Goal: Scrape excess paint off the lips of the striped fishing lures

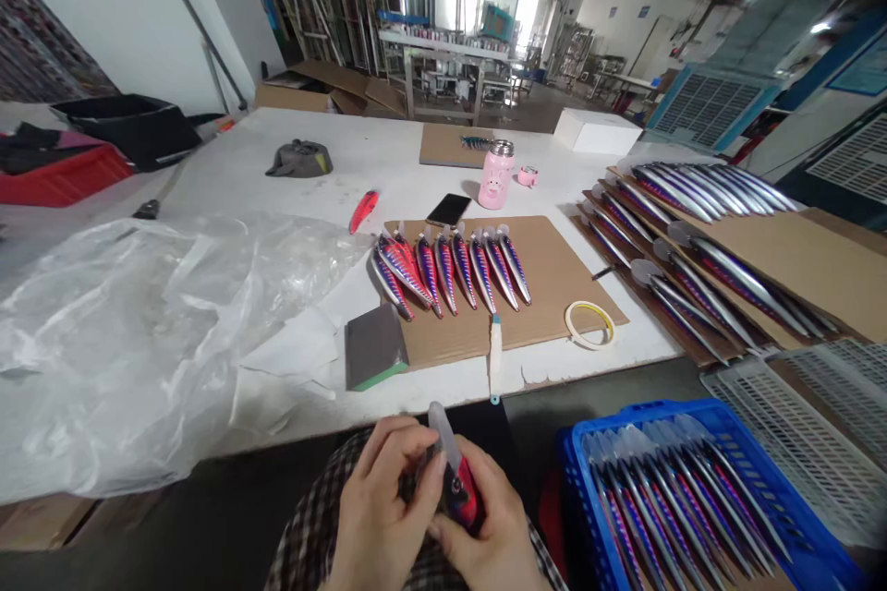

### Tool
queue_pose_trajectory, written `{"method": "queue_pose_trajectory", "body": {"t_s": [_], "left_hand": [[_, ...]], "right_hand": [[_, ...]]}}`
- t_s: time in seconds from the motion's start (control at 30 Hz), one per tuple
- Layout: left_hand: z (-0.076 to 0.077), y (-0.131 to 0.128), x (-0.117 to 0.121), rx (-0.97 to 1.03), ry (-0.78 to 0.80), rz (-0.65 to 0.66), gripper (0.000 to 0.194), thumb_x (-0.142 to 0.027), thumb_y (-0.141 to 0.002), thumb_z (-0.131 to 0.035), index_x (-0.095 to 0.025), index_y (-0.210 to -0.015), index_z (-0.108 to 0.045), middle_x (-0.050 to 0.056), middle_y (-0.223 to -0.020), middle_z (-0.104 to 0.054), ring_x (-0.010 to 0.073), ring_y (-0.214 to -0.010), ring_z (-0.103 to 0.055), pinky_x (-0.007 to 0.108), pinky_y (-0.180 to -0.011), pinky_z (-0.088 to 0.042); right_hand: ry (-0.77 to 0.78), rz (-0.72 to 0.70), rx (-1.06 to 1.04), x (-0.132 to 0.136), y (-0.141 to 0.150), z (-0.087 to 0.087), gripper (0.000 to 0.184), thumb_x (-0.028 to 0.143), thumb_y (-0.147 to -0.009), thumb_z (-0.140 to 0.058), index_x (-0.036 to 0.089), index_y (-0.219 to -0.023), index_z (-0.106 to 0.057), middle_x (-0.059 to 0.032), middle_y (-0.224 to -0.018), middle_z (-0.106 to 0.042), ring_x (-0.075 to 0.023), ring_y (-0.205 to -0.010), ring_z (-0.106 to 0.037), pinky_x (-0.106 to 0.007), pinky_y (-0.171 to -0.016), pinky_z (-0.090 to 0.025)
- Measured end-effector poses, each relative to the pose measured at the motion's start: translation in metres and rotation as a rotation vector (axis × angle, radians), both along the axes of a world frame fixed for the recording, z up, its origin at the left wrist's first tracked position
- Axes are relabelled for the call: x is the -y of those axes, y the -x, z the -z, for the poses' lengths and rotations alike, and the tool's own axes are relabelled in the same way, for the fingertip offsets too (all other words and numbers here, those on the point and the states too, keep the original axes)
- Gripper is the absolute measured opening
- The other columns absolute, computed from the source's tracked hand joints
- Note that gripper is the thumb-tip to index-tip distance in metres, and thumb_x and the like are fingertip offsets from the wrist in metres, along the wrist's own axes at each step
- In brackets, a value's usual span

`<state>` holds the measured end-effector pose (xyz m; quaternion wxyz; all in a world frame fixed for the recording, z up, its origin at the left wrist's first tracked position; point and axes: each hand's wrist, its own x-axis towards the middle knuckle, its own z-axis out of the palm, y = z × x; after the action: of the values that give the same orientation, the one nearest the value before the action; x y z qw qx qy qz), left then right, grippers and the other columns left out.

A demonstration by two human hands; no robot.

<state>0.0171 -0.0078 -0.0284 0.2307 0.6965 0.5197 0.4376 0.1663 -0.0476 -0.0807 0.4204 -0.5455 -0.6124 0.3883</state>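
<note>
Low in the head view, my left hand (384,503) and my right hand (485,517) both hold a red and blue fishing lure (463,494) above my checked lap. Its clear plastic lip (442,429) points up and away from me. My fingers hide much of the lure's body. Beyond my hands, several finished-looking lures (445,272) lie side by side on a cardboard sheet (554,249). A grey sanding sponge (374,346) and a white tube with a blue cap (494,355) are the nearest items on the white table (443,406).
A blue plastic crate (665,411) packed with lures stands at my right, beside white mesh racks (804,425). Cardboard trays of lures (693,268) cover the table's right side. A crumpled plastic sheet (139,342) spreads left. A pink bottle (496,175), phone (448,210) and tape roll (589,325) sit nearby.
</note>
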Motion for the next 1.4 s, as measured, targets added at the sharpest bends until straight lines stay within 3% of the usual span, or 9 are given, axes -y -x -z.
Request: {"method": "queue_pose_trajectory", "body": {"t_s": [0.1, 0.3, 0.47, 0.63, 0.77, 0.87, 1.03, 1.2, 1.4], "left_hand": [[0.002, -0.001, 0.0, 0.101, 0.111, 0.02, 0.014, -0.013, -0.086, -0.054, -0.026, -0.083, -0.06, -0.003, -0.086, -0.059, 0.0115, -0.074, -0.061, 0.021, -0.067, -0.049], [0.012, 0.003, 0.003, 0.642, 0.524, 0.117, 0.003, -0.025, -0.084, -0.064, -0.027, -0.086, -0.064, -0.004, -0.084, -0.06, 0.0118, -0.07, -0.059, 0.021, -0.065, -0.051], [0.016, 0.013, 0.003, 0.922, 0.699, 0.14, 0.021, -0.043, -0.081, -0.068, -0.025, -0.089, -0.075, 0.002, -0.097, -0.068, 0.0164, -0.082, -0.064, 0.026, -0.08, -0.054], [0.014, 0.016, 0.0, 0.829, 0.691, 0.143, 0.012, -0.03, -0.081, -0.069, -0.024, -0.09, -0.075, 0.0, -0.1, -0.067, 0.0137, -0.082, -0.064, 0.023, -0.079, -0.053], [0.011, 0.014, -0.003, 0.716, 0.62, 0.157, 0.002, -0.021, -0.08, -0.067, -0.023, -0.081, -0.069, -0.003, -0.084, -0.066, 0.0129, -0.076, -0.063, 0.021, -0.071, -0.052], [0.01, 0.012, -0.003, 0.626, 0.597, 0.123, 0.002, -0.022, -0.082, -0.065, -0.023, -0.082, -0.063, -0.004, -0.076, -0.066, 0.0125, -0.072, -0.063, 0.021, -0.068, -0.051], [0.011, 0.008, 0.001, 0.502, 0.591, 0.063, 0.009, -0.029, -0.084, -0.061, -0.023, -0.092, -0.063, 0.001, -0.086, -0.072, 0.0178, -0.081, -0.069, 0.026, -0.074, -0.054], [0.008, 0.005, 0.001, 0.349, 0.476, -0.027, 0.013, -0.028, -0.082, -0.06, -0.024, -0.092, -0.067, 0.002, -0.086, -0.075, 0.0198, -0.08, -0.072, 0.029, -0.074, -0.057], [0.006, 0.007, 0.001, 0.184, 0.413, -0.018, 0.013, -0.029, -0.083, -0.06, -0.024, -0.09, -0.068, 0.001, -0.081, -0.075, 0.0192, -0.073, -0.072, 0.028, -0.069, -0.058]], "right_hand": [[0.02, 0.005, 0.0, -0.001, 0.0, 0.0, 0.069, 0.015, -0.07, -0.076, 0.031, -0.133, -0.052, -0.0012, -0.129, -0.065, -0.0223, -0.119, -0.06, -0.031, -0.104, -0.046], [0.067, 0.045, -0.046, -0.004, 0.001, 0.0, 0.071, 0.009, -0.067, -0.071, 0.032, -0.131, -0.054, 0.0012, -0.125, -0.067, -0.0213, -0.114, -0.063, -0.029, -0.1, -0.048], [0.117, 0.041, -0.007, -0.006, 0.0, -0.006, 0.071, 0.007, -0.065, -0.068, 0.029, -0.131, -0.055, -0.0019, -0.126, -0.066, -0.0239, -0.116, -0.062, -0.034, -0.101, -0.047], [0.117, 0.063, -0.008, -0.003, 0.006, -0.009, 0.073, 0.007, -0.063, -0.066, 0.027, -0.132, -0.055, -0.0039, -0.129, -0.065, -0.0263, -0.119, -0.059, -0.04, -0.105, -0.045], [0.126, 0.114, -0.004, 0.003, 0.009, -0.003, 0.076, 0.004, -0.061, -0.064, 0.026, -0.132, -0.055, -0.0039, -0.132, -0.063, -0.0275, -0.124, -0.055, -0.045, -0.112, -0.037], [0.134, 0.042, 0.026, 0.004, 0.005, 0.002, 0.076, 0.005, -0.063, -0.065, 0.026, -0.135, -0.053, -0.0046, -0.135, -0.061, -0.0279, -0.127, -0.054, -0.046, -0.112, -0.037], [0.084, -0.038, 0.038, 0.002, -0.002, 0.003, 0.074, 0.009, -0.068, -0.067, 0.029, -0.137, -0.05, -0.0043, -0.136, -0.06, -0.0268, -0.125, -0.055, -0.044, -0.11, -0.04], [0.08, 0.035, 0.019, 0.004, 0.003, 0.0, 0.073, 0.007, -0.064, -0.067, 0.027, -0.133, -0.055, -0.004, -0.131, -0.064, -0.0269, -0.122, -0.058, -0.042, -0.109, -0.04], [0.041, 0.082, 0.039, 0.006, 0.004, 0.003, 0.072, 0.008, -0.064, -0.07, 0.027, -0.132, -0.056, -0.0043, -0.125, -0.068, -0.0281, -0.117, -0.061, -0.042, -0.106, -0.044]]}}
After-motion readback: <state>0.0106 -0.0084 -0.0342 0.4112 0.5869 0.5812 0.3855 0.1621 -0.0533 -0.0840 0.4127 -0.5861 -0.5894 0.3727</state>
